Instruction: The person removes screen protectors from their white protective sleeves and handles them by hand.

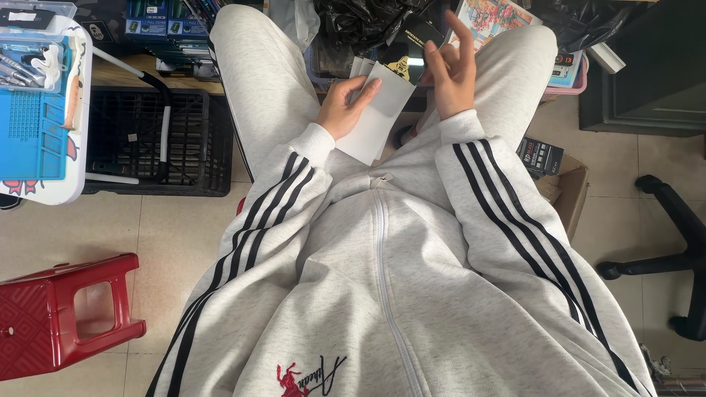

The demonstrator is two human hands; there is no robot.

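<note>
Sitting with your knees apart, you look down over your grey zip-up jacket with black sleeve stripes point(382, 279) at both hands working above your lap. Your left hand point(344, 106) is closed on a flat white rectangular paper sleeve point(379, 117), thumb laid across its front and the other fingers hidden behind it; the sleeve hangs tilted, its lower corner pointing down toward your jacket zip. A second white edge shows just behind its upper left corner, so there may be more than one sheet, though you cannot tell for sure. Your right hand point(450, 70) pinches a small black card package with a yellow emblem point(406, 55) at its right edge, with thumb and one finger closed on it while the remaining fingers splay upward. The black package sits just above the white sleeve and touches or overlaps its top edge.

Left of your legs a black plastic slatted crate point(151, 143) rests on the tiled floor, with a white-and-black tubular handle lying across it. Beyond that, a white tray with a blue work mat and small tools point(40, 110) reaches in from the edge. A red plastic stool point(62, 312) stands near your left elbow, and a black office chair base point(673, 250) stands well apart on your right
</note>
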